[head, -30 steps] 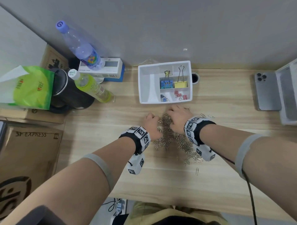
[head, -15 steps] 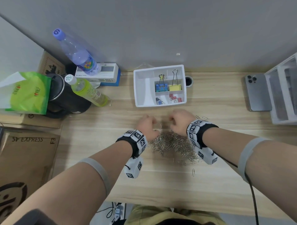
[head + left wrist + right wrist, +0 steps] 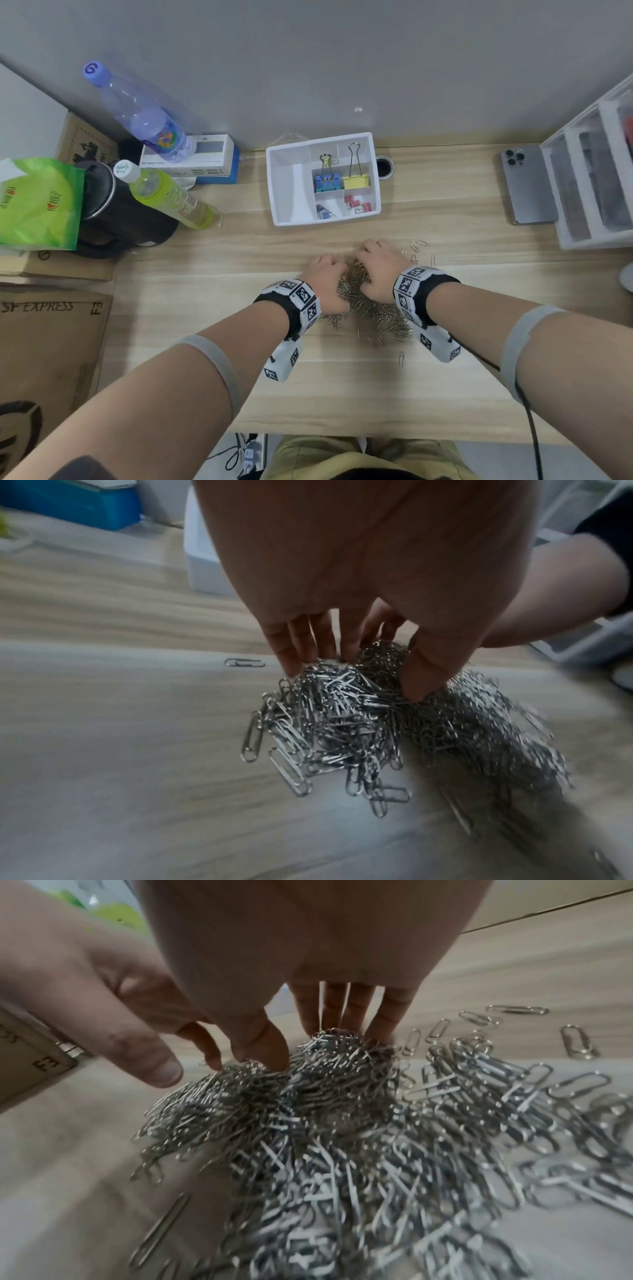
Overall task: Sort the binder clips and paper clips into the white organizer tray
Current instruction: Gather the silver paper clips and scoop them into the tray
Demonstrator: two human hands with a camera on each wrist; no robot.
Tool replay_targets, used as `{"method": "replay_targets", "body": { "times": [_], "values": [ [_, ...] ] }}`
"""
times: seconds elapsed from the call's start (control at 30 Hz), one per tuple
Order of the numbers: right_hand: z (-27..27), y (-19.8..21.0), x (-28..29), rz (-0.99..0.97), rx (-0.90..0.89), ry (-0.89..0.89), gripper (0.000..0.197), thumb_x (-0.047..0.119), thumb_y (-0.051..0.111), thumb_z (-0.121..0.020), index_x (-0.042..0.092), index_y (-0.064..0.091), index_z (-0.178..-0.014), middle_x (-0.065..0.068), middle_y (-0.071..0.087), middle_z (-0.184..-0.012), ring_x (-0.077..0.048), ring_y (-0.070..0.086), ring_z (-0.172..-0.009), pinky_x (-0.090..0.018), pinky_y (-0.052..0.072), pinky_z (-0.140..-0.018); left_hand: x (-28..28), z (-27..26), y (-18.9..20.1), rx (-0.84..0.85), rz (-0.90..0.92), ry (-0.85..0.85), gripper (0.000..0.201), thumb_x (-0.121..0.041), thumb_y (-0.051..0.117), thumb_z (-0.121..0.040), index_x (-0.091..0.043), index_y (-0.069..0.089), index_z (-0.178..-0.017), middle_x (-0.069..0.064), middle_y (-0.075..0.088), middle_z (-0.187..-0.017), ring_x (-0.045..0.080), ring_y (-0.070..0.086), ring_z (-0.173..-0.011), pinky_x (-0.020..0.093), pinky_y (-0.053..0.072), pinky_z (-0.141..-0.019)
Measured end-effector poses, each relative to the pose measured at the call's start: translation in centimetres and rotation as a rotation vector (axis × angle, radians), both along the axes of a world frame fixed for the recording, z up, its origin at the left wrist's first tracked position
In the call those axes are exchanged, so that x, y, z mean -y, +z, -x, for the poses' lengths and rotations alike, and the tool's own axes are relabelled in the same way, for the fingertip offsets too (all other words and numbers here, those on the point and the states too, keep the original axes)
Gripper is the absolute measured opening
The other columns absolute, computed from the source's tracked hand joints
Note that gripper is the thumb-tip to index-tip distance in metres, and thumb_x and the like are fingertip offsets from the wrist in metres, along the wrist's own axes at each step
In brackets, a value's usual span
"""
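A heap of silver paper clips (image 3: 375,310) lies on the wooden desk in front of the white organizer tray (image 3: 291,185). My left hand (image 3: 325,274) and right hand (image 3: 380,263) sit side by side on the heap's far end. In the left wrist view, the left hand (image 3: 356,674) has fingers and thumb dug into the paper clips (image 3: 342,723) and curled round a clump. The right hand (image 3: 308,1042) pinches a raised clump of the paper clips (image 3: 342,1110) between thumb and fingers. The tray holds a blue binder clip (image 3: 327,183), a yellow one (image 3: 356,181) and small pink ones (image 3: 358,204).
Stray paper clips (image 3: 419,244) lie right of the hands, one (image 3: 401,358) nearer me. A phone (image 3: 527,186) and white drawer unit (image 3: 596,178) stand at right. Two bottles (image 3: 168,198), a black kettle (image 3: 113,209), a green bag (image 3: 37,202) and a cardboard box (image 3: 44,342) crowd the left.
Half a second ago the hands were a little apart at the heap's far edge. Now they have drawn together, with clips bunched up between them.
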State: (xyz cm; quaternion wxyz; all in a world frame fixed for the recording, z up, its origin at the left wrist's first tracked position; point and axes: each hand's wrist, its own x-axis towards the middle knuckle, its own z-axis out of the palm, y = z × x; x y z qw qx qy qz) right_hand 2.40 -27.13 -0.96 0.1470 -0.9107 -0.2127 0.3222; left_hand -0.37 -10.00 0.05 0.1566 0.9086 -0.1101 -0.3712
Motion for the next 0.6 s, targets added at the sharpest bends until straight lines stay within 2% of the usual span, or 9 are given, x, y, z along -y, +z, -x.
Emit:
{"method": "replay_targets", "body": {
  "times": [0.1, 0.17, 0.23, 0.3, 0.43, 0.53, 0.6],
  "values": [
    [0.9, 0.3, 0.0, -0.055, -0.089, 0.058, 0.051, 0.029, 0.060, -0.077, 0.025, 0.057, -0.127, -0.002, 0.051, -0.118, -0.023, 0.045, -0.113, -0.042, 0.046, -0.096, -0.1, 0.1, 0.3, -0.017, -0.006, -0.053, 0.064, -0.040, 0.071, -0.070, -0.019, 0.055, -0.128, 0.005, 0.048, -0.115, 0.025, 0.046, -0.114, 0.034, 0.041, -0.098],
    [1.0, 0.6, 0.3, -0.075, -0.099, 0.034, 0.046, 0.028, 0.059, -0.079, 0.025, 0.060, -0.125, -0.001, 0.053, -0.115, -0.023, 0.049, -0.110, -0.040, 0.046, -0.094, -0.3, 0.1, 0.5, -0.011, 0.000, -0.036, 0.058, -0.041, 0.071, -0.070, -0.022, 0.058, -0.123, 0.003, 0.048, -0.108, 0.025, 0.048, -0.109, 0.035, 0.043, -0.094],
    [0.8, 0.8, 0.8, -0.062, -0.005, -0.055, 0.047, 0.028, 0.058, -0.081, 0.021, 0.058, -0.128, -0.001, 0.053, -0.113, -0.022, 0.050, -0.108, -0.040, 0.047, -0.094, -0.6, -0.1, 0.8, -0.002, -0.021, -0.001, 0.059, -0.040, 0.070, -0.070, -0.022, 0.058, -0.124, 0.002, 0.050, -0.111, 0.023, 0.048, -0.111, 0.037, 0.045, -0.095],
    [0.2, 1.0, 1.7, 0.001, 0.106, -0.199, 0.048, 0.029, 0.058, -0.082, 0.017, 0.054, -0.129, -0.004, 0.052, -0.119, -0.024, 0.048, -0.112, -0.042, 0.047, -0.097, -1.2, -0.3, 0.9, 0.014, -0.079, 0.060, 0.066, -0.039, 0.071, -0.068, -0.019, 0.054, -0.129, 0.003, 0.049, -0.119, 0.023, 0.048, -0.114, 0.039, 0.048, -0.096],
    [-0.6, 1.0, 4.2, 0.182, 0.133, -0.423, 0.059, 0.036, 0.059, -0.078, 0.015, 0.045, -0.131, -0.012, 0.043, -0.128, -0.030, 0.039, -0.119, -0.045, 0.045, -0.095, -2.2, 0.1, 0.7, 0.038, -0.225, 0.158, 0.083, -0.038, 0.074, -0.064, -0.017, 0.041, -0.137, 0.008, 0.041, -0.127, 0.026, 0.042, -0.118, 0.038, 0.047, -0.097],
    [-0.3, 0.5, 5.4, 0.198, 0.047, -0.449, 0.065, 0.042, 0.060, -0.073, 0.022, 0.043, -0.132, -0.008, 0.040, -0.129, -0.029, 0.037, -0.121, -0.044, 0.043, -0.094, -2.5, 0.9, 0.4, 0.042, -0.245, 0.175, 0.086, -0.036, 0.074, -0.062, -0.016, 0.037, -0.136, 0.007, 0.036, -0.125, 0.025, 0.037, -0.118, 0.035, 0.049, -0.091],
    [0.3, 0.4, 5.4, 0.159, 0.026, -0.402, 0.062, 0.039, 0.061, -0.073, 0.023, 0.045, -0.131, -0.006, 0.042, -0.128, -0.027, 0.037, -0.120, -0.043, 0.044, -0.093, -2.2, 1.4, 0.2, 0.028, -0.195, 0.142, 0.091, -0.033, 0.076, -0.061, -0.019, 0.033, -0.141, 0.007, 0.034, -0.128, 0.024, 0.035, -0.121, 0.035, 0.049, -0.090]
  ]
}}
